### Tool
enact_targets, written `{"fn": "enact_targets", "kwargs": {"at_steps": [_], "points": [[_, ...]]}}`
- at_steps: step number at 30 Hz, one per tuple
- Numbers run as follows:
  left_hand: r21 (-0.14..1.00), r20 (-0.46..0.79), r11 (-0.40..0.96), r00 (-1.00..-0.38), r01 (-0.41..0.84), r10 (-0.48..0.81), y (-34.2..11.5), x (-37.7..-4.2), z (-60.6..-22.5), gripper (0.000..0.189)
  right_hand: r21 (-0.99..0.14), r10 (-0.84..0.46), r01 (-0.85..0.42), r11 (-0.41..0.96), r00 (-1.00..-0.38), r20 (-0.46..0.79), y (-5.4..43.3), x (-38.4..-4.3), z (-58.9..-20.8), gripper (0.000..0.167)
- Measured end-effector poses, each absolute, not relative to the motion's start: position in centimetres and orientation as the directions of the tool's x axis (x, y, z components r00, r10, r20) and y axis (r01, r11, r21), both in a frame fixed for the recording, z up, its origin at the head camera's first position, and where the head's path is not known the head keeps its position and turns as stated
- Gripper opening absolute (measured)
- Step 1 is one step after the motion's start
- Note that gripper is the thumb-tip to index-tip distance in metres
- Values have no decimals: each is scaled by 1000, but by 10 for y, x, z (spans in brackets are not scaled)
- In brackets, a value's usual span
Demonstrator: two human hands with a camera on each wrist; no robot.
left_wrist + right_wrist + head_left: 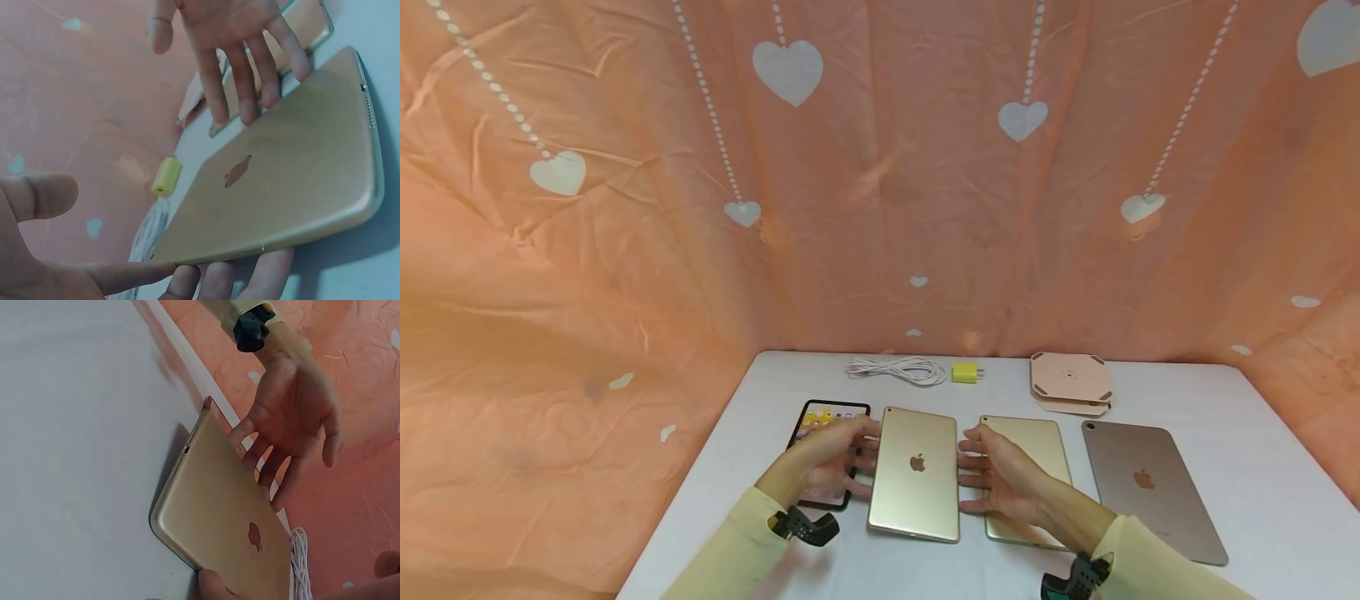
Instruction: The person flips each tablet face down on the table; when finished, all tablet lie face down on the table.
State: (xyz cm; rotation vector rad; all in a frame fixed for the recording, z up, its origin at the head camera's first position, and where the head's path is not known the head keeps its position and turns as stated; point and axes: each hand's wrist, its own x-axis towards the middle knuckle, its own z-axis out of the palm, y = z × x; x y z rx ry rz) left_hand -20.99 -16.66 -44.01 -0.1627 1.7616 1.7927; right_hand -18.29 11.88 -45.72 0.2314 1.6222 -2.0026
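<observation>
A gold tablet [913,504] lies back side up between my two hands, its apple logo in the middle. My left hand [831,457] touches its left edge, fingers stretched out and thumb lifted away, as the left wrist view shows. On the opposite side, the straight, spread fingers of my right hand [1006,477] are at the right edge. A shadow shows beside the tablet's near end in both wrist views. Partly behind my left hand is a tablet with a lit screen [831,412]. Under my right hand and forearm is another gold tablet [1033,437].
A grey tablet [1150,500] lies back up at the right of the white table [715,533]. Along the back are a coiled white cable [902,369], a yellow charger plug [965,372] and a pink folded stand [1070,379]. An orange curtain [880,208] with hearts hangs behind.
</observation>
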Motion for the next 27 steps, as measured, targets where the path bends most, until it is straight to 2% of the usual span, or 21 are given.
{"fn": "enact_targets", "kwargs": {"at_steps": [4, 17, 27], "points": [[853, -512, 90, -795, -513, 324, -162, -211, -447, 38, -854, -292, 505, -126, -841, -455, 120, -181, -457, 74], [860, -511, 139, -822, -491, 251, -146, -214, -447, 42, -861, -286, 494, -122, -848, -446, 124, -181, -453, 76], [882, -471, 132, -841, -452, 267, -163, -213, -433, 51, -861, -286, 493, -124, -849, -444, 121, -181, -446, 70]]}}
